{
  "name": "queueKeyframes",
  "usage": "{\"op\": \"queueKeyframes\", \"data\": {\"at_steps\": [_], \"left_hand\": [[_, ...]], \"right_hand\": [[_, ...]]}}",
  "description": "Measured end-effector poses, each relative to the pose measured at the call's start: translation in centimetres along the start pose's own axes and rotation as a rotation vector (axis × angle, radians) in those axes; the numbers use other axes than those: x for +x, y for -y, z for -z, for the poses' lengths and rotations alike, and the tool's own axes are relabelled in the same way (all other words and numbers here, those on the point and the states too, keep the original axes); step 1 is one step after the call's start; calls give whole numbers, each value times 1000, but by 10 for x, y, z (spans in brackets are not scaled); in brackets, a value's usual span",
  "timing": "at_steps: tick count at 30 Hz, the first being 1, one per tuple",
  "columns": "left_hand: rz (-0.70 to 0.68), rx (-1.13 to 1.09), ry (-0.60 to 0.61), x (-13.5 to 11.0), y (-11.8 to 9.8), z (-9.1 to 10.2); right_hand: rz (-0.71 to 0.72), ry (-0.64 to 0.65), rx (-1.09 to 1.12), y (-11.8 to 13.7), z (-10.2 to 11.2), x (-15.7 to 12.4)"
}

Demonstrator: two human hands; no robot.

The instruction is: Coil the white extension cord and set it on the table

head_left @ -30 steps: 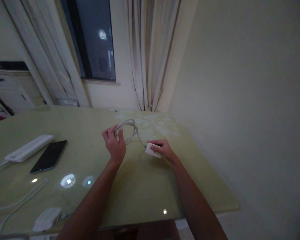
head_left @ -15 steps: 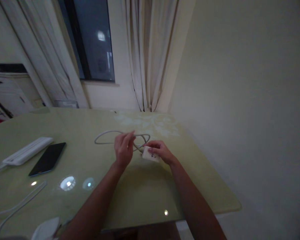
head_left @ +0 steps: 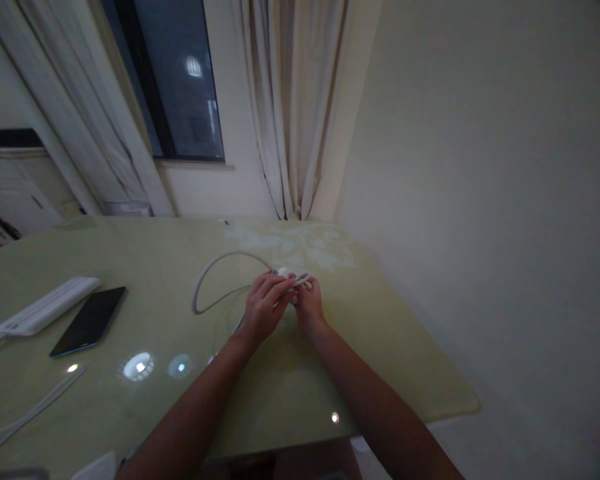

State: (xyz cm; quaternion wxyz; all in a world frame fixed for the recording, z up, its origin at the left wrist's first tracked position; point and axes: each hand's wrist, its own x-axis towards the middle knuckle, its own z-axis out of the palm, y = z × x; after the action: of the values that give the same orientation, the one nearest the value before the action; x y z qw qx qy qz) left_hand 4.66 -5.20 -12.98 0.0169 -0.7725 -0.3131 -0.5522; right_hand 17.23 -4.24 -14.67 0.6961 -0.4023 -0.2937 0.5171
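Observation:
My left hand and my right hand are close together above the table. Between and just behind them shows a bit of a small white power socket, mostly covered by fingers. Its grey-white cable makes a wide loop to the left, while a bunched part crosses at the fingertips. My left fingers are closed on this bunched cable, across the front of the socket. My right hand is curled around the socket's right side and touches the cable; its exact grip is partly hidden.
On the pale green glossy table, a white power strip and a black tablet lie at left. Another white cable runs at the near left, by a partly seen white object. A wall borders the right side.
My hands have come together, the left moving right and the right moving slightly left. The socket has turned and is now largely covered. The cable loop on the left has grown larger.

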Motion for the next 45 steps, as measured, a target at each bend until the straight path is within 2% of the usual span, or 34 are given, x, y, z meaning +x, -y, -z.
{"op": "queueKeyframes", "data": {"at_steps": [3,6,12,16,20,23,25,28,30,32,34,36,38,41,42,45], "left_hand": [[-21,-64,19,0,-5,-2],[-8,-21,-61,-3,-7,-4],[163,164,-229,-6,-6,-8],[266,107,-164,-4,-6,-6],[504,15,-127,0,-8,-6],[625,-166,-122,0,-6,-7],[651,-276,-130,0,-2,-8],[667,-298,-156,0,6,-7],[663,-301,-163,1,10,-6],[646,-318,-151,1,13,-6],[626,-331,-115,2,13,-6],[602,-347,-48,1,11,-6],[562,-357,49,0,9,-5],[503,-346,229,-1,5,-3],[493,-338,282,-1,5,-2],[468,-317,369,-1,3,1]], "right_hand": [[-70,16,64,1,1,1],[-102,44,139,4,1,1],[-123,34,184,3,1,4],[-106,37,201,0,4,8],[-131,79,95,1,9,11],[-164,134,-56,9,15,15],[-155,186,-136,17,21,19],[-185,247,-169,28,30,27],[-214,221,-203,34,37,33],[-133,112,-312,38,42,39],[85,-19,-452,42,44,42],[316,-52,-523,47,44,42],[410,84,-547,52,42,37],[320,427,-638,60,36,27],[277,503,-671,62,35,24],[221,580,-717,69,35,19]]}}
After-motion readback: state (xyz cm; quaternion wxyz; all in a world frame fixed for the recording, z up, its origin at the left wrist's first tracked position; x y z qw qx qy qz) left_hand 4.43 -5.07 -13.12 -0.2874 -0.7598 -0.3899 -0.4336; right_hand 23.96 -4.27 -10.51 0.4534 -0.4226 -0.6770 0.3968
